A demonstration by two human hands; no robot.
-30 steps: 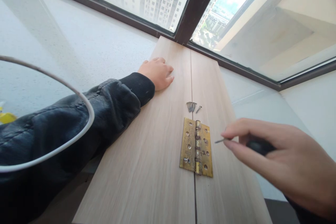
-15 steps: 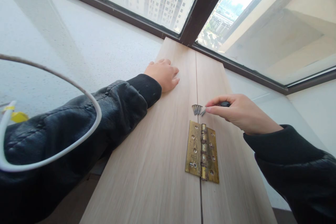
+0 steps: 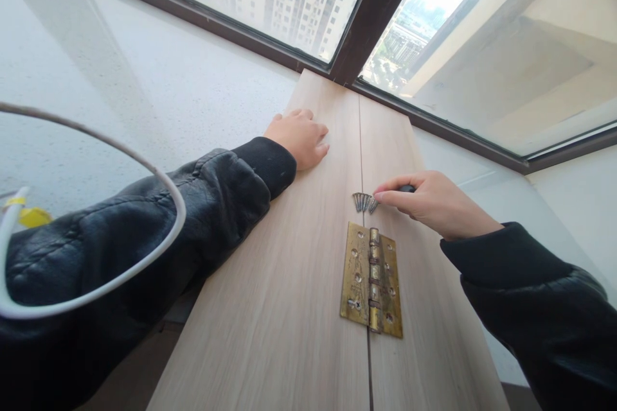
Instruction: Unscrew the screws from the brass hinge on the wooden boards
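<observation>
The right grip (image 3: 429, 204) is closed around a dark handle (image 3: 407, 189), of which only a small part shows between the fingers. Its forefinger and thumb stretch left, and their tips reach the small cluster of screws (image 3: 364, 201). Whether they touch the rightmost screw or stop just beside it cannot be told.

The screws lie loose on the wooden surface (image 3: 289, 270), across the seam (image 3: 362, 154) between its two boards and at the left end of the right grip. Near of them a brass hinge (image 3: 371, 282) lies flat and opened across the same seam, with one screw head in its near left hole.

Far and to the left, the left grip (image 3: 299, 136) lies open, palm down on the left board, well apart from the screws. A white cable (image 3: 161, 176) curves over the left sleeve. A dark window frame (image 3: 376, 6) runs along the far end of the surface.
</observation>
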